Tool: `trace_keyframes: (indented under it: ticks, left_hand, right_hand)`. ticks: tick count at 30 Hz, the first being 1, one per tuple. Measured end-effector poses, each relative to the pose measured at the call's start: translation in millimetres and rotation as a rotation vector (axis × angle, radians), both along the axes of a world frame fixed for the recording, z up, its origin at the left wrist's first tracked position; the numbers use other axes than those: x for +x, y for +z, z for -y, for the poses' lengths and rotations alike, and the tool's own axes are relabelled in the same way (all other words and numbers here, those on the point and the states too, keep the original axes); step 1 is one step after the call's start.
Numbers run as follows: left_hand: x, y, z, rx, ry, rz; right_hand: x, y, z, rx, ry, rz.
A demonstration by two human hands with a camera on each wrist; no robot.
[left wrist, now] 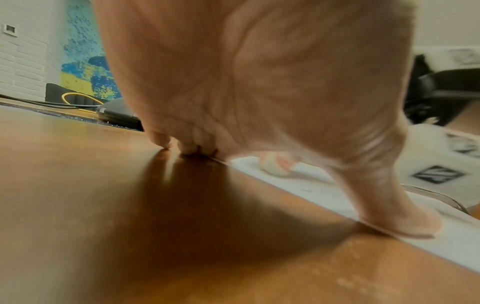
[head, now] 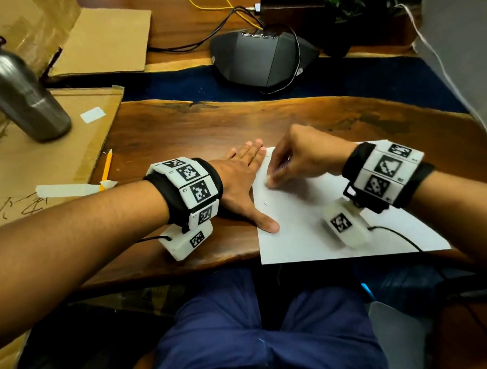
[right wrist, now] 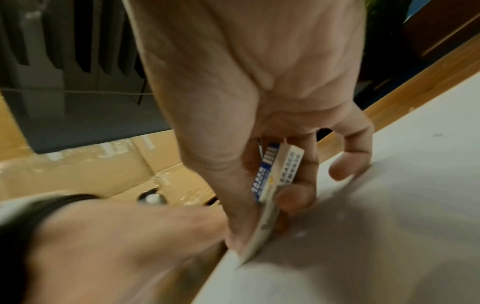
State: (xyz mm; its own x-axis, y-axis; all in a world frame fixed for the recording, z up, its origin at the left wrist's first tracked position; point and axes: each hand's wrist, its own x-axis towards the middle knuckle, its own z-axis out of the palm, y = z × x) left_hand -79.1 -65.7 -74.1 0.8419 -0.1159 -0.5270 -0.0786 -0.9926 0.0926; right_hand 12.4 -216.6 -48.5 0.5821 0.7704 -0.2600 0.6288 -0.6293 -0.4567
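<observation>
Head view puts the right hand (head: 305,156) over the left part of the paper (head: 336,236), thumb and fingers pinching a short eraser (right wrist: 279,172) whose long axis stands steep, its lower tip pressed to the sheet close to the left edge. Just beside it the left hand (head: 236,184) lies flat and spread, thumb on the paper's edge, pinning the sheet to the table (head: 192,125), so leftward strokes have little room. A pencil (head: 107,168) lies well apart to the left.
</observation>
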Motion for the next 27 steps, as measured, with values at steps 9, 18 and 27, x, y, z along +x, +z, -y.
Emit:
trace_keyframes:
  ticks: [9, 18, 27]
  left_hand:
    - [1.2, 0.1, -0.4, 0.005, 0.006, -0.014]
    - [1.4, -0.2, -1.8, -0.004, 0.007, -0.017]
    - [0.6, 0.0, -0.1, 0.005, 0.001, -0.002]
  right_hand:
    - [13.8, -2.6, -1.3, 0.009, -0.085, 0.087]
    - [27.9, -2.1, -2.5, 0.116, -0.227, 0.066]
    - [21.4, -5.6, -9.0, 0.127, -0.239, 0.051]
